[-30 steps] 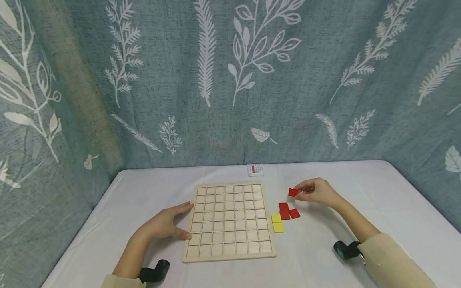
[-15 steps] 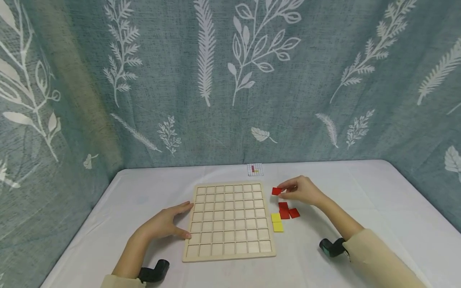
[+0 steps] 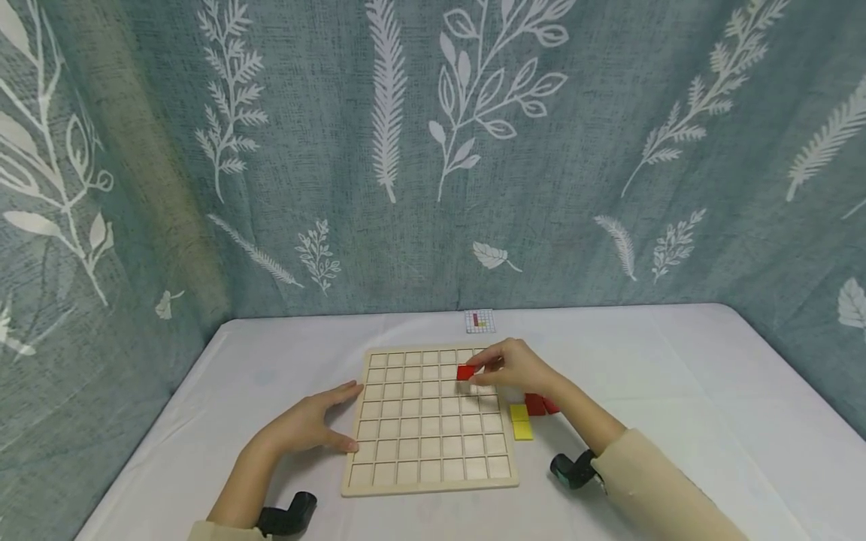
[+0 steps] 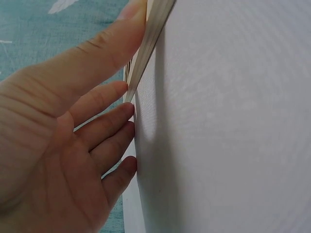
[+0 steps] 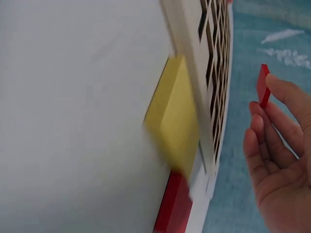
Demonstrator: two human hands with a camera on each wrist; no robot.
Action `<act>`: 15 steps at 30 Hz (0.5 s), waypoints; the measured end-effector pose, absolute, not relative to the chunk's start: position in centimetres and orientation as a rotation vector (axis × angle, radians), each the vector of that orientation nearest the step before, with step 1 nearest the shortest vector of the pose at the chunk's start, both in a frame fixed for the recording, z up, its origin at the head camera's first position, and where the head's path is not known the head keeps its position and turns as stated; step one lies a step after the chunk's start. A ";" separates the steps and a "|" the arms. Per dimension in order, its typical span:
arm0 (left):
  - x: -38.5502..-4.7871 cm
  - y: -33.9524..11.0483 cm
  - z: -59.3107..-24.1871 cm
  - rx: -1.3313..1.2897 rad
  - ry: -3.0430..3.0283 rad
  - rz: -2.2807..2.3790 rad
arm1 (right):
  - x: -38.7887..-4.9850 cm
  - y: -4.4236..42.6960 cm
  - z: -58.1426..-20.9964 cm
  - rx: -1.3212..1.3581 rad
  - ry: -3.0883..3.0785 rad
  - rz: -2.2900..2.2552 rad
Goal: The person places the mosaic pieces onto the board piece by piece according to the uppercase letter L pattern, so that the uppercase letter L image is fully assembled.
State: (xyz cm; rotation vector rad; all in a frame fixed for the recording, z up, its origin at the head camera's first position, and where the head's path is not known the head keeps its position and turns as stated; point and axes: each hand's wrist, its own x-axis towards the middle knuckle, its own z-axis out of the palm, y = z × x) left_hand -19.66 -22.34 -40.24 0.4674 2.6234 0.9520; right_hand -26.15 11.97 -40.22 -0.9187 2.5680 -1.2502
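A pale wooden grid board [image 3: 419,428] lies on the white table. In the head view my left hand [image 3: 304,422] rests against the board's left edge, thumb and fingers spread; the left wrist view shows the thumb [image 4: 107,48] touching the rim. Over the board's upper right cells, my right hand [image 3: 517,368] pinches a red square tile [image 3: 464,373] between thumb and fingers. That red tile [image 5: 263,85] stands tilted and clear of the grid in the right wrist view. Two yellow tiles [image 3: 520,422] sit beside the board's right edge, next to red tiles [image 3: 534,404] partly hidden by my right arm.
A small printed pattern card [image 3: 479,321] with red and yellow squares lies behind the board. A green leaf-patterned curtain [image 3: 406,150] hangs at the table's back edge. Each wrist carries a black camera device [image 3: 573,470].
My right hand has carried the red tile leftward, from right of the board to over its upper right cells. My left hand has stayed at the board's edge.
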 end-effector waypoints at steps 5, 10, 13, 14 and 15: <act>-19.8 -22.4 -40.5 0.473 2.620 0.962 | -26.0 10.3 -40.1 -0.952 2.555 -1.240; -20.0 -22.5 -40.7 0.458 2.626 0.973 | -25.9 8.9 -39.9 -1.003 2.582 -1.196; -19.9 -22.5 -40.7 0.471 2.634 0.958 | -26.1 8.0 -40.0 -1.047 2.600 -1.168; -19.9 -22.5 -40.7 0.473 2.635 0.958 | -26.2 7.7 -40.0 -1.058 2.606 -1.158; -19.8 -22.5 -40.7 0.475 2.636 0.956 | -26.3 7.3 -40.0 -1.067 2.613 -1.146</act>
